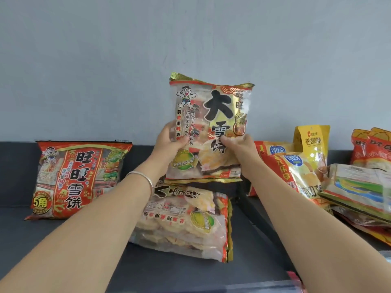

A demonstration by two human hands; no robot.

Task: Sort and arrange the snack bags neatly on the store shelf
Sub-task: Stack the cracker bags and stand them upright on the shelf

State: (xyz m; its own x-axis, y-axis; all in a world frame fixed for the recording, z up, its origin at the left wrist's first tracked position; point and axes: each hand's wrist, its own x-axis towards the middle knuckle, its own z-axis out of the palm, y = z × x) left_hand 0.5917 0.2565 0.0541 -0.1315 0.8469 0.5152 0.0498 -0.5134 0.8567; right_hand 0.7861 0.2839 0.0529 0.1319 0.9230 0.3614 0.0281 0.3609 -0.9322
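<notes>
Red-and-gold rice-cracker bag (211,127) is held upright above the shelf (63,240), over a matching bag (186,220) lying flat; the fingers (229,142) of the left hand (167,144) and right hand (241,151) pinch its lower half. Placing seems in hand; next, stand it squarely against the wall (190,39). The right-hand pile (355,187) is cut off and blurred

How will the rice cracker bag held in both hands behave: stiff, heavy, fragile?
Probably stiff: the bag stands upright though the left hand and right hand hold only its lower half. Likely light: puffy. Its visible crackers would probably crack if squeezed.
</notes>
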